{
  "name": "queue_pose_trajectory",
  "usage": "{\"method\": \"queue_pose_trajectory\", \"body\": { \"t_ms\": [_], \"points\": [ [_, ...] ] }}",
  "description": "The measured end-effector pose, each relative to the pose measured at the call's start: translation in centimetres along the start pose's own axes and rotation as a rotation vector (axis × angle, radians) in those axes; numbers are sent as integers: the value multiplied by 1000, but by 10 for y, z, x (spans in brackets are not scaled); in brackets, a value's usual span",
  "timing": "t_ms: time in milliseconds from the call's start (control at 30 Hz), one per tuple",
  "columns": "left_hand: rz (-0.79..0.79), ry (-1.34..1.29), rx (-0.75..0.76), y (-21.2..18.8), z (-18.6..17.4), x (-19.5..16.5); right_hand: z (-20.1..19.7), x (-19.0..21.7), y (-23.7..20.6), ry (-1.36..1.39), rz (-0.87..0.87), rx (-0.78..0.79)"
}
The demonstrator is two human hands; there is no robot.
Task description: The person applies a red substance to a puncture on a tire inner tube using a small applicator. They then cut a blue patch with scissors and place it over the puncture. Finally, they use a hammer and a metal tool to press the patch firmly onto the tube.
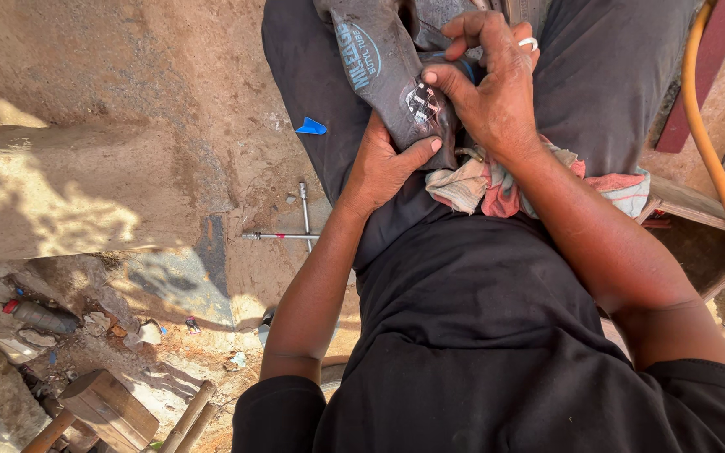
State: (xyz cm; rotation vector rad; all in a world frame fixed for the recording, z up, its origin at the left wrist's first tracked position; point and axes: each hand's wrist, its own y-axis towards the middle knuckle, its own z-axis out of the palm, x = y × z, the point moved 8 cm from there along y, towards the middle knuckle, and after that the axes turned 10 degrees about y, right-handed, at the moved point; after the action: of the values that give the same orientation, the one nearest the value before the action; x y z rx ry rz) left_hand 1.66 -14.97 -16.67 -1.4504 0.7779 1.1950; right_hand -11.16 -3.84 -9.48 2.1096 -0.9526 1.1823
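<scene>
On the lap: a dark rubber inner tube (pixel 383 71) lies across the thighs, far centre.
Left hand (pixel 379 168): pressed on the tube's near end, thumb stretched across it.
Right hand (pixel 488 80): curled, pinching the tube.
Under the wrists: crumpled rag (pixel 497 184).
Left, on dirt: cross wrench (pixel 291 235), wooden mallet (pixel 102 411), small bottle (pixel 39 317).
Right edge: orange hose (pixel 715 159).

The dirt ground (pixel 127 75) carries a metal cross wrench (pixel 295 235), a blue scrap (pixel 311 127), a small bottle (pixel 39 316), a wooden mallet (pixel 102 411), 2 sticks (pixel 188 419) and scattered litter (pixel 140 333).
</scene>
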Motion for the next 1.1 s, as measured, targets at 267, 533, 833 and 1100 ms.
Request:
{"method": "queue_pose_trajectory", "body": {
  "t_ms": [267, 533, 833, 1100],
  "points": [
    [-3, 82, 0, 1, 0, 3, 6, 10, 11, -124, -39, 23],
    [44, 207, 26, 4, -4, 1, 18, 13, 5, -251, -78, 82],
    [26, 131, 76, 8, -1, -1, 23, 17, -1, -381, -198, 152],
    [-10, 84, 81, 9, -1, -14, 18, 15, -1, -221, -157, 117]
  ]
}}
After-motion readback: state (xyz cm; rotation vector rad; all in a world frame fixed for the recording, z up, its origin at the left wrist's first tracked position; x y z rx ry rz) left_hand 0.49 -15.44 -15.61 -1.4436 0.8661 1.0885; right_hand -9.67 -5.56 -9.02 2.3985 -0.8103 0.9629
